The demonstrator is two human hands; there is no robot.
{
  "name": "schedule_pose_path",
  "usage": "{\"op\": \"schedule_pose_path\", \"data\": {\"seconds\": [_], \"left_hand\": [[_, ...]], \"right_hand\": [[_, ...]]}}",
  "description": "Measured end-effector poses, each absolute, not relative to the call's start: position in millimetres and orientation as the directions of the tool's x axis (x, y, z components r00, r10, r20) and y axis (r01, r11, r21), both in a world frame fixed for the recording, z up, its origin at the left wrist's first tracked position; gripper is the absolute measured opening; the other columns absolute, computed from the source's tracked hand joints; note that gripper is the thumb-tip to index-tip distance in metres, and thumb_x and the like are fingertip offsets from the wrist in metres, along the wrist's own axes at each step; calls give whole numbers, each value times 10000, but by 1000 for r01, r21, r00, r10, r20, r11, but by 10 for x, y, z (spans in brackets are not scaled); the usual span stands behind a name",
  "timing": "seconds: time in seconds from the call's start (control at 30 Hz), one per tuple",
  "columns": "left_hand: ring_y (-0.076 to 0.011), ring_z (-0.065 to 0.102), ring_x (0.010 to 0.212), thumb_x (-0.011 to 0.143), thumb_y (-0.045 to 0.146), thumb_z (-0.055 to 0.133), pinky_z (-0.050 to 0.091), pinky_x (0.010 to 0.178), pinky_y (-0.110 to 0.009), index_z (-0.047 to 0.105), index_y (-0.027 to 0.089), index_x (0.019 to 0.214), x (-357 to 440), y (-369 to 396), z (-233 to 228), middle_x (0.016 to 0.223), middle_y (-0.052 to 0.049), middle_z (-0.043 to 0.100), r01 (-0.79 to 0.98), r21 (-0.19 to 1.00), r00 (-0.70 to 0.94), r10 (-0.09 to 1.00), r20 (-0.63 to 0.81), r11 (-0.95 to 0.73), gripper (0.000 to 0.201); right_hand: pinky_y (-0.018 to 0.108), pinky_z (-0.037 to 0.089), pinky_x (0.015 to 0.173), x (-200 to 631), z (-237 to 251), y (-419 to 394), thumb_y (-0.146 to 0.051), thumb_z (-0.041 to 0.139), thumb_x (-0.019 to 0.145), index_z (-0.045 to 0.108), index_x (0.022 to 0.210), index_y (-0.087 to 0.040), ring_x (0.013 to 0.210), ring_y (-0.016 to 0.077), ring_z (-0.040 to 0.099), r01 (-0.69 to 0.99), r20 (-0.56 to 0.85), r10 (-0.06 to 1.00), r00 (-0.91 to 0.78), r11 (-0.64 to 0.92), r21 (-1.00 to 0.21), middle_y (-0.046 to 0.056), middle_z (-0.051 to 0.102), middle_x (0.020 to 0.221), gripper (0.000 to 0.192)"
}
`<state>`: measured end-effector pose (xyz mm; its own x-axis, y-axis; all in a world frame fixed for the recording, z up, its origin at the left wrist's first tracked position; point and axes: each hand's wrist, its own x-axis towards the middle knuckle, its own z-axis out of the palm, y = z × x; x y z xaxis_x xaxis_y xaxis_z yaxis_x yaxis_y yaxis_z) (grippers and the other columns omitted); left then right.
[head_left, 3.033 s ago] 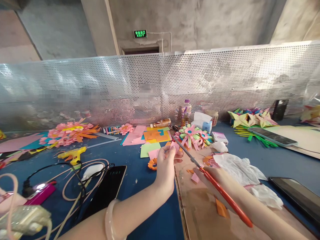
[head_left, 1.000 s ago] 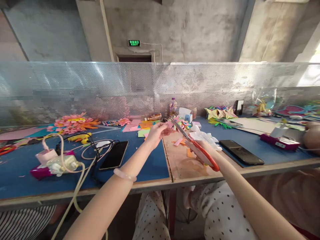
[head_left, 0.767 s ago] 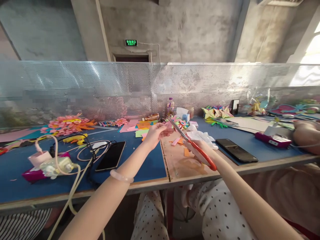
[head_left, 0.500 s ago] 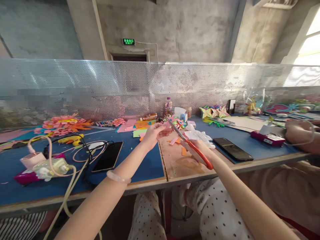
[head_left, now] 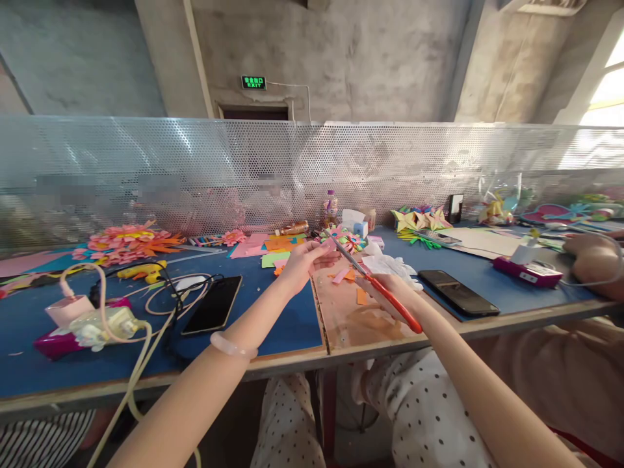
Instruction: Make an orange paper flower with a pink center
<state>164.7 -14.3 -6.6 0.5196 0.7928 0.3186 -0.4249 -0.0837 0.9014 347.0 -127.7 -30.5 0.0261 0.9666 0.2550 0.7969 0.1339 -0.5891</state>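
Observation:
My right hand [head_left: 389,294] is closed round the red handles of a pair of scissors [head_left: 394,304], whose blades point forward and left. My left hand [head_left: 309,261] pinches a small piece of pink paper [head_left: 333,244] right beside the blade tips. Whether the blades touch the paper I cannot tell. Below the hands, pink and orange paper scraps [head_left: 361,296] lie on the brown board [head_left: 341,324]. A crumpled white plastic bag [head_left: 390,265] sits just past my right hand. Behind the fingertips is a multicoloured paper flower [head_left: 351,239].
Phones [head_left: 212,305] [head_left: 458,292] lie on both sides. Cables and a power strip [head_left: 58,341] crowd the left, near a yellow glue gun [head_left: 142,270]. Pink paper flowers [head_left: 129,244] and a drink bottle [head_left: 331,207] stand by the perforated metal screen [head_left: 195,169]. A co-worker's hand [head_left: 595,260] rests far right.
The scissor blades look more closed, and their tips sit lower beside the pink paper. The whole view has shifted slightly. Both hands keep their holds.

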Motion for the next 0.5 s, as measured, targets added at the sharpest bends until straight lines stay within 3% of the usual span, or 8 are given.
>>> {"op": "schedule_pose_path", "data": {"seconds": [0.5], "left_hand": [[-202,695,744,724,225,700,516,735,-340,661,133,827,1653,-103,-109,760,-94,738,-409,906,516,791,329,-110,144]], "right_hand": [[219,345,506,3475,-300,-1319,-545,466,907,521,673,-148,491,93,425,819,224,973,47,91,-566,-54,436,553,464]]}}
